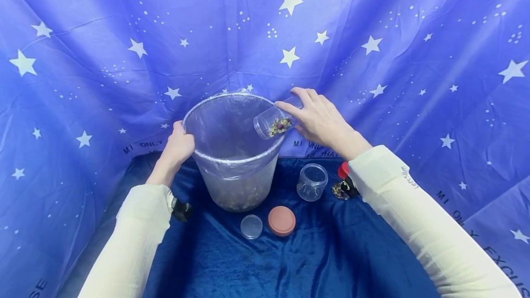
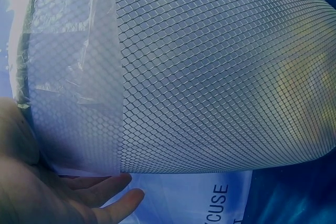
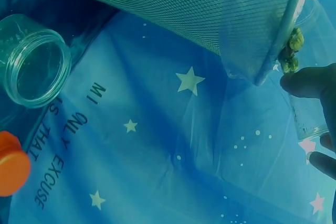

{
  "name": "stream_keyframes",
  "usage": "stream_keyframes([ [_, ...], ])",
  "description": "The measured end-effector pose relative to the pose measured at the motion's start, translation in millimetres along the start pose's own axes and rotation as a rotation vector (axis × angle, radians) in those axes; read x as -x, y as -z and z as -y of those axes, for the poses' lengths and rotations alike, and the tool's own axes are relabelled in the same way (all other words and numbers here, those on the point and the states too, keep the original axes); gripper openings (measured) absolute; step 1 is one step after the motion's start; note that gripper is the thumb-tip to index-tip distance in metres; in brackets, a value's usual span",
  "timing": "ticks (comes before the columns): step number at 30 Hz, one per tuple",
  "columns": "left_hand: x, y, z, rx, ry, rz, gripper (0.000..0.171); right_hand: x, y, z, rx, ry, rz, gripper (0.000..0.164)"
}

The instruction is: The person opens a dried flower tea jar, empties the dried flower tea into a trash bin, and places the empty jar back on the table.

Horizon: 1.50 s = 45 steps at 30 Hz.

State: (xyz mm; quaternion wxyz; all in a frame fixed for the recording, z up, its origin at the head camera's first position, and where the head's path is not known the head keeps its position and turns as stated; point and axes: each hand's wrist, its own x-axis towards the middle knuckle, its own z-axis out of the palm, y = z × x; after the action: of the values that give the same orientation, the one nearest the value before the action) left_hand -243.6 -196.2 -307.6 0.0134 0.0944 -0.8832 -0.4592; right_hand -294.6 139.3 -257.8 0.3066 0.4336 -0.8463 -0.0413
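Note:
My left hand [image 1: 178, 145] grips the left rim of a wire mesh wastebasket [image 1: 236, 192], which is lined with a thin clear plastic bag [image 1: 232, 168] folded over its rim. In the left wrist view, the fingers [image 2: 107, 190] lie along the outside of the mesh. Over the right rim, my right hand [image 1: 320, 121] holds a clear jar [image 1: 262, 122] by its sides, tilted with its mouth toward the wastebasket. Yellowish-green and dark dried pieces [image 1: 280, 126] lie along the jar's lower wall. Pale bits show through the mesh near the wastebasket's bottom.
On the dark blue cloth [image 1: 232, 266] stands an uncovered clear jar [image 1: 312, 190]. Before the wastebasket lie a clear round lid [image 1: 251, 227] and a salmon-coloured lid [image 1: 281, 220]. A red-topped item [image 1: 343, 170] and more dried pieces [image 1: 340, 191] are partly hidden by the right wrist. Star-printed curtain [image 1: 198, 26] hangs behind.

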Motion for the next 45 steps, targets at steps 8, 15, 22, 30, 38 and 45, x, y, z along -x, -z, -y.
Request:
stream_keyframes([
  [8,0.3,-0.6,0.0,0.004,-0.006,-0.003,0.063,0.4,-2.7,1.9,0.009,0.016,-0.018,0.069],
  [15,1.4,-1.4,0.5,0.006,-0.005,-0.005,0.064,2.9,-3.2,2.1,-0.004,-0.002,-0.020,0.071],
  [22,0.6,-1.0,1.0,0.007,-0.004,-0.006,0.063,5.6,-3.2,1.2,-0.073,-0.051,-0.029,0.071],
  [30,0.5,-0.8,-0.2,0.009,-0.002,-0.006,0.063,9.7,-6.4,-2.2,-0.088,-0.051,-0.045,0.074],
  [38,0.3,-0.5,0.2,0.015,-0.005,-0.008,0.063,11.5,-1.8,-3.2,-0.124,-0.094,0.062,0.079],
  [45,0.3,-0.4,0.0,0.022,-0.003,-0.003,0.063,5.9,7.8,-4.0,-0.289,-0.308,0.224,0.083],
])
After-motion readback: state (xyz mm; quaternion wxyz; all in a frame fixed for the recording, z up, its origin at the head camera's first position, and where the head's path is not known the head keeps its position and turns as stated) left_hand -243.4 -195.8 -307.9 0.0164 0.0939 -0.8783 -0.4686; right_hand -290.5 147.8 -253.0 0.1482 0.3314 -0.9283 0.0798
